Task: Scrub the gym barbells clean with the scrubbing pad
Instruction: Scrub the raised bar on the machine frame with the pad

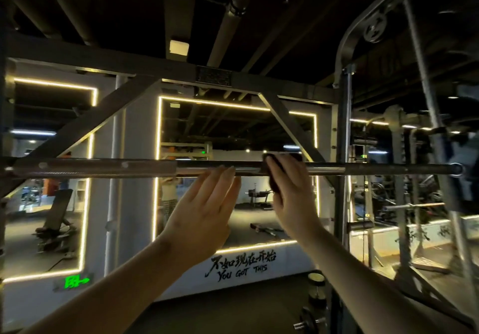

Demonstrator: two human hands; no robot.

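A long steel barbell (363,170) runs level across the view at about head height, racked in a dark frame. My right hand (293,196) holds a dark scrubbing pad (283,158) wrapped over the bar a little right of its middle; the fingers curl over the pad. My left hand (207,204) is raised just left of it with straight fingers, and its fingertips touch the underside of the bar. Most of the pad is hidden behind my right hand.
The rack's slanted braces (290,123) and uprights (343,152) stand behind the bar. A mirror wall with lit strips (158,152) lies beyond. Dumbbells (311,318) sit on the floor low right, a bench (55,217) at left, and more machines (420,178) at right.
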